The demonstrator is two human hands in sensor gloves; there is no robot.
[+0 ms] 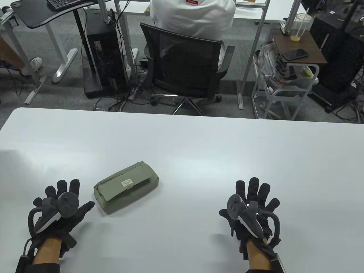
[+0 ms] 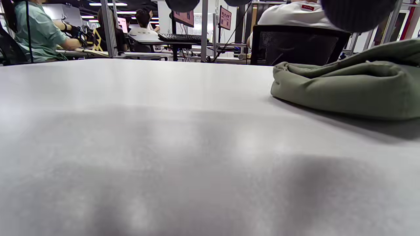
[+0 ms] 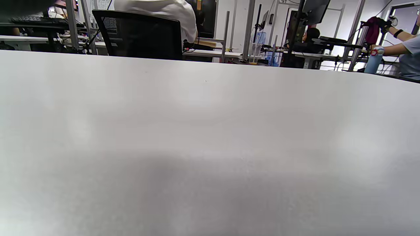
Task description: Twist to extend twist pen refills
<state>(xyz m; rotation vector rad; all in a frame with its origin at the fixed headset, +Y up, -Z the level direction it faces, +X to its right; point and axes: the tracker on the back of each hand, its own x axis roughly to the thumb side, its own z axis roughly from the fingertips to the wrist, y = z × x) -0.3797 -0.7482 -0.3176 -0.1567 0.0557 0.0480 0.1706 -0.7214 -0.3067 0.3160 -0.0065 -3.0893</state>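
1. No twist pen shows anywhere; presumably the pens are inside the green pencil case (image 1: 126,191), which looks closed. That is a guess, the contents are hidden.
2. The pencil case lies on the white counter (image 1: 199,148), near the front edge and left of centre. Its long axis runs diagonally, near-left end to far-right end.
3. Left hand (image 1: 61,209) is the nearer one: its thumb side sits just beside the case's near-left end, not touching. In the left wrist view the case (image 2: 347,88) fills the right side, close ahead of the fingertips (image 2: 357,13).
4. Right hand (image 1: 250,207) is well apart from the case, off to its right, with bare counter between. The right wrist view shows only counter.
5. Both hands are spread, fingers extended and pointing away from the person, palms down, holding nothing. Whether the palms rest on the counter or hover just above it, cannot tell.
6. Likely next: left hand steadies the case, right hand crosses over to open it.
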